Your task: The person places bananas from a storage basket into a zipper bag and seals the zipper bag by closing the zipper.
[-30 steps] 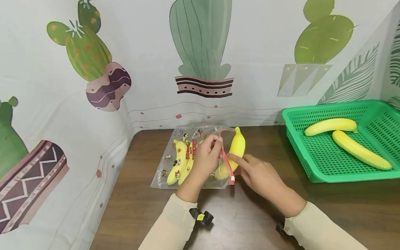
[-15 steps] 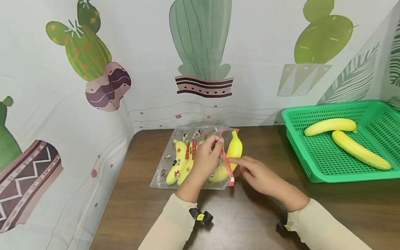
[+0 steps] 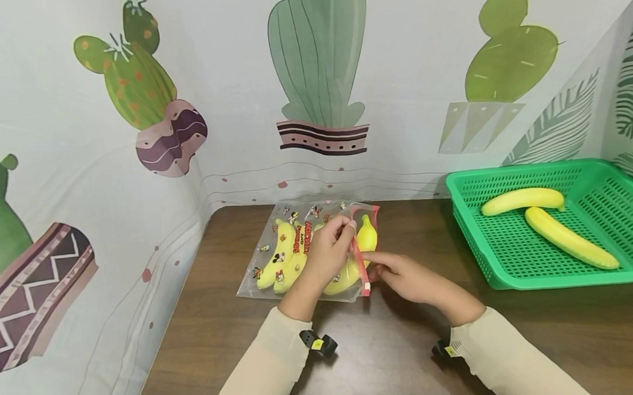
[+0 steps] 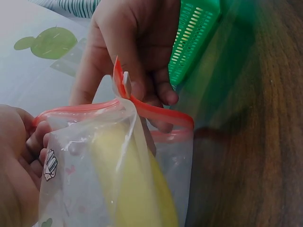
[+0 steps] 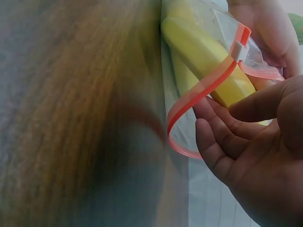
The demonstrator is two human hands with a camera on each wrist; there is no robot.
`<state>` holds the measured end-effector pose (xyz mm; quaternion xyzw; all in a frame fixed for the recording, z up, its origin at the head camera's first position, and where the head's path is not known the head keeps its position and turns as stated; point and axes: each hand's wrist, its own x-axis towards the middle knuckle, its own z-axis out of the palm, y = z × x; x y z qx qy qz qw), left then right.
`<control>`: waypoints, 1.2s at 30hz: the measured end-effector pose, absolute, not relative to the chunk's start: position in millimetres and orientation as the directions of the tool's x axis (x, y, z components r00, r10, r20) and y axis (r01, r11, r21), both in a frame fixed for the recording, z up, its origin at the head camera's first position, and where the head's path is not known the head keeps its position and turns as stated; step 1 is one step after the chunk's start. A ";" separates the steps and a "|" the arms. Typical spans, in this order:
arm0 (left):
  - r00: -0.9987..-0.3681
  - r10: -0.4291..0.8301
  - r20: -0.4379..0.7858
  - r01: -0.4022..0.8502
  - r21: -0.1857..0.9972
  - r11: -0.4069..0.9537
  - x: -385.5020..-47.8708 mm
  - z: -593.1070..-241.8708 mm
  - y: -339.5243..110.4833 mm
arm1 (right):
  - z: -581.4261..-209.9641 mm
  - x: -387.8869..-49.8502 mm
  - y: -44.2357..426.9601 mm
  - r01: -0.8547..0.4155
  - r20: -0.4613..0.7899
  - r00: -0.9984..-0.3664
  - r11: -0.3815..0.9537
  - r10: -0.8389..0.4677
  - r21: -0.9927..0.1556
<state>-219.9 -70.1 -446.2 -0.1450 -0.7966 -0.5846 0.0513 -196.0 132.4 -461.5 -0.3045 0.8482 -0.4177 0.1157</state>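
A clear zip bag (image 3: 250,284) with cartoon prints and a red zip edge (image 3: 363,267) lies on the table, holding yellow bananas (image 3: 278,257) at its left. My left hand (image 3: 327,248) pinches the upper side of the bag's mouth. Another banana (image 3: 368,236) lies partly inside the mouth at the right, its stem end pointing away. With its thumb on top and fingers below, my right hand (image 5: 265,146) holds this banana at the opening. A white slider (image 5: 240,51) sits at one end of the zip. Part of the bag is hidden behind my left hand.
On the right stands a green basket (image 3: 475,260) with two bananas (image 3: 572,239) lying in it. The wooden table (image 3: 211,343) meets a cactus-print cloth (image 3: 242,135) at the back and left.
The banana at the mouth has slid left and toward me, deeper into the bag. My right hand has stayed close beside the mouth. My left hand keeps its hold on the edge.
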 end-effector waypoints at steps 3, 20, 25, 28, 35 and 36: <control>-0.951 0.175 0.254 0.295 0.912 0.285 -220.2 -447.2 -70.3 | -462.7 -199.4 129.4 -0.396 0.035 -0.785 0.457 -0.619 -0.796; -0.946 0.186 0.264 0.312 0.898 0.309 -220.1 -447.8 -71.7 | -474.1 -208.4 116.1 -0.331 0.009 -0.759 0.374 -0.651 -0.866; -0.946 0.190 0.264 0.312 0.902 0.299 -220.2 -447.7 -71.4 | -478.6 -209.7 112.3 -0.287 0.014 -0.785 0.345 -0.619 -0.893; -0.945 0.190 0.265 0.312 0.902 0.298 -220.8 -447.3 -71.3 | -481.3 -210.2 110.7 -0.269 0.001 -0.823 0.388 -0.569 -0.882; -0.945 0.188 0.269 0.314 0.906 0.283 -222.6 -448.6 -70.7 | -481.2 -208.2 107.9 -0.213 -0.023 -0.879 0.437 -0.476 -0.874; -0.945 0.188 0.268 0.313 0.907 0.282 -222.7 -448.8 -70.7 | -481.3 -207.9 107.4 -0.202 -0.027 -0.884 0.433 -0.468 -0.878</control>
